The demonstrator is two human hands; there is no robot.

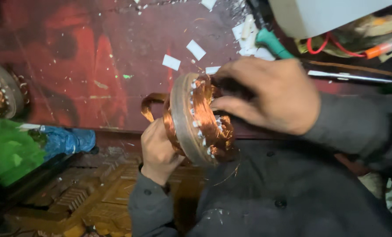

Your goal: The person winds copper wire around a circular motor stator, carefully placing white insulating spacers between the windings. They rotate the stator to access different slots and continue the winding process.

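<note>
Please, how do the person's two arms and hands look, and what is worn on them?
Both hands, left hand and right hand, are bare: no gloves, rings or watch visible. Both arms wear long dark grey sleeves reaching the wrists; the left cuff shows small dark buttons.

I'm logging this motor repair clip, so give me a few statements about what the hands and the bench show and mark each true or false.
1. Both hands hold a copper-wound stator. True.
2. The right hand lies flat on the bench. False: it grips the stator's windings from above.
3. The left hand supports the stator from below. True.
4. The stator's slots are bare of wire. False: copper coils fill them, with white insulation strips showing.
5. White paper scraps lie on the red bench top. True.
6. A green-handled tool is in the left hand. False: it lies on the bench behind the right hand.
</note>
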